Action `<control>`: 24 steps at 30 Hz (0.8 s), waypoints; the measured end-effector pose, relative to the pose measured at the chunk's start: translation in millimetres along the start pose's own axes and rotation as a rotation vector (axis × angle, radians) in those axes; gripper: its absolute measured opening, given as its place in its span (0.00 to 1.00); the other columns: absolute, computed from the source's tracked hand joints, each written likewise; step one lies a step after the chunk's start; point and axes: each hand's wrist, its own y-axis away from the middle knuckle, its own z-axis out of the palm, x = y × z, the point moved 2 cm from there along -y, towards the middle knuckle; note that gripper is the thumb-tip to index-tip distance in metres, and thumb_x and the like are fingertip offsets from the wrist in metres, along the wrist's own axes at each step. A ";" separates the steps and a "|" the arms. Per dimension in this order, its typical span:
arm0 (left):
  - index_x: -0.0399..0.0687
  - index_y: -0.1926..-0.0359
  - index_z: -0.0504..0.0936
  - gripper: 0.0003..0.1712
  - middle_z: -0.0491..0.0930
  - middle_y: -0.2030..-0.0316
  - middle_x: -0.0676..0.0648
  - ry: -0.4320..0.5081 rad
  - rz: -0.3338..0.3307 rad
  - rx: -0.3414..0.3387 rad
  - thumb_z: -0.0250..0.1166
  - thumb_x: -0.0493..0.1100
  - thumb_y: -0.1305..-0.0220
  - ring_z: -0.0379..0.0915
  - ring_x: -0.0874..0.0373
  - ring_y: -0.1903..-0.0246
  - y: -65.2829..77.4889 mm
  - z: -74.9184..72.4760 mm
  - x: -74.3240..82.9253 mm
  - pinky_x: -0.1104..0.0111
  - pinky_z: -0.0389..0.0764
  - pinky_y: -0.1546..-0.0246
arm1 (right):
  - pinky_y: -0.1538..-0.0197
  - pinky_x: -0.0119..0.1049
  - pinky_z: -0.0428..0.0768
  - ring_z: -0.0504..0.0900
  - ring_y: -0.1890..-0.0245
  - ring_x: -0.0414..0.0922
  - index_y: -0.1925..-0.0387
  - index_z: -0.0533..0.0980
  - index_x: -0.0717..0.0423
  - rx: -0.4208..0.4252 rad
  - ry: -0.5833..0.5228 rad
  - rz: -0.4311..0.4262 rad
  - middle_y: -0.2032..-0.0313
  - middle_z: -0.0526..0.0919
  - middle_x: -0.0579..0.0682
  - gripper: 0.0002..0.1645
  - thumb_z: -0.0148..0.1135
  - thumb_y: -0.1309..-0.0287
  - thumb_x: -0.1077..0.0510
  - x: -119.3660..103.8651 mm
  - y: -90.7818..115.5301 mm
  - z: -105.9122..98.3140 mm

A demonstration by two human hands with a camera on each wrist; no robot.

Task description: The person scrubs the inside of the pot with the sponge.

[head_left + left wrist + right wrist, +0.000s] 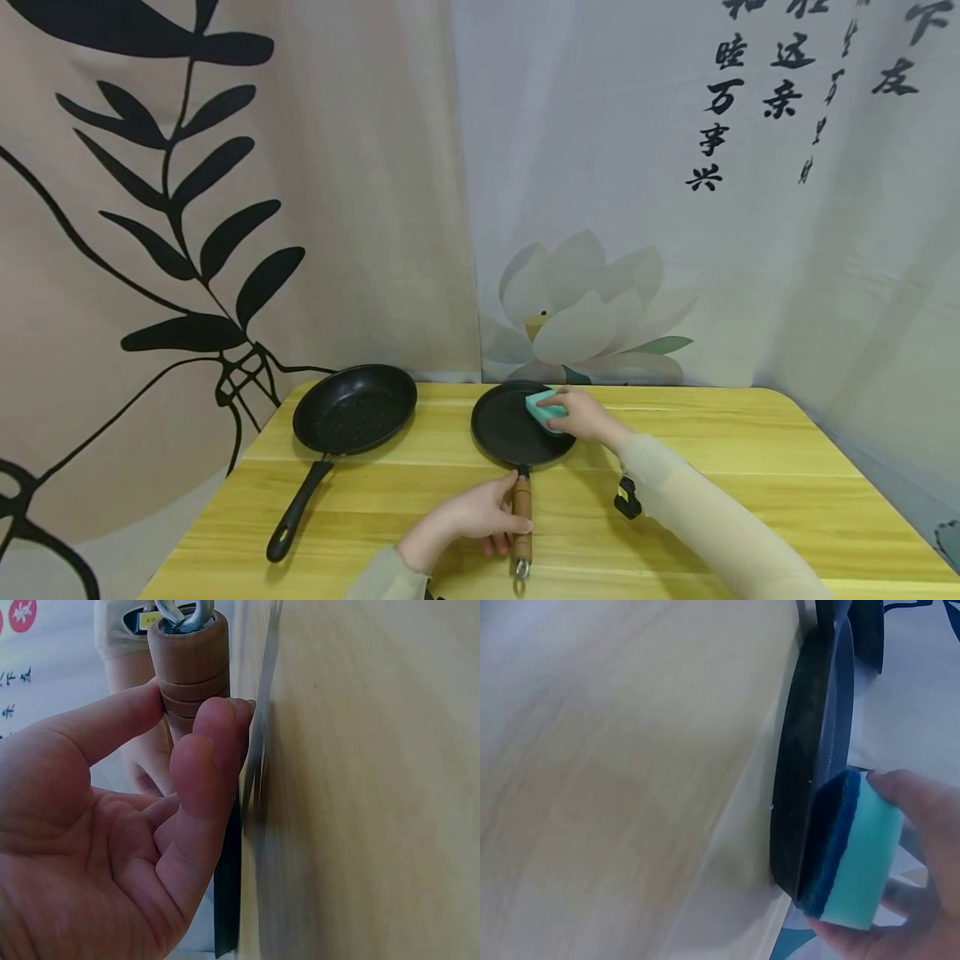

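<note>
The left grip (486, 508) holds the flat pan (501, 427) by its handle (523, 498). The right grip (583, 416) pinches a sponge (536, 405) on the pan's right half.

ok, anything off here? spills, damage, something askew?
Nothing stands out: no visible spill or damage. The larger pan and smaller pan both sit cooking side up on the table; the left hand holds the smaller one's wooden handle, the right hand a sponge against its inside.

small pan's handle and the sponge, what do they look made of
Handle: probably wood, smooth finish, judging by its brown colour and ringed grooves. Sponge: seemingly foam, matte turquoise, with a fuzzy-edged dark blue layer that could be scouring fibre.
</note>
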 end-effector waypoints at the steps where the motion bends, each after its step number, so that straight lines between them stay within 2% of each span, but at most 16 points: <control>1: 0.29 0.26 0.44 0.50 0.82 0.78 0.45 0.001 -0.002 -0.001 0.66 0.42 0.35 0.76 0.56 0.83 0.3 0.1 0.3 0.69 0.75 0.88 | 0.44 0.56 0.74 0.70 0.40 0.60 0.43 0.79 0.53 -0.001 0.003 0.000 0.37 0.68 0.66 0.21 0.64 0.38 0.56 -0.1 0.9 -0.4; 7: 0.29 0.26 0.44 0.50 0.82 0.78 0.45 -0.003 -0.005 -0.006 0.66 0.43 0.35 0.76 0.56 0.83 1.0 -0.2 0.9 0.69 0.75 0.88 | 0.47 0.53 0.76 0.74 0.44 0.57 0.44 0.80 0.52 -0.016 0.007 0.006 0.39 0.70 0.63 0.21 0.64 0.39 0.55 -0.2 6.6 -4.8; 15: 0.30 0.26 0.44 0.50 0.82 0.78 0.45 -0.010 -0.007 0.003 0.66 0.43 0.35 0.76 0.54 0.82 1.8 -0.3 1.6 0.67 0.76 0.87 | 0.58 0.44 0.78 0.78 0.57 0.48 0.50 0.83 0.52 -0.021 0.014 0.005 0.50 0.79 0.54 0.20 0.69 0.47 0.56 -2.1 15.1 -16.5; 24: 0.28 0.27 0.45 0.49 0.82 0.78 0.45 -0.018 0.005 0.002 0.66 0.42 0.35 0.77 0.51 0.81 3.3 0.6 4.4 0.67 0.76 0.87 | 0.56 0.43 0.78 0.78 0.55 0.49 0.52 0.84 0.51 -0.079 0.013 -0.033 0.50 0.80 0.54 0.21 0.69 0.51 0.57 -1.2 21.9 -25.1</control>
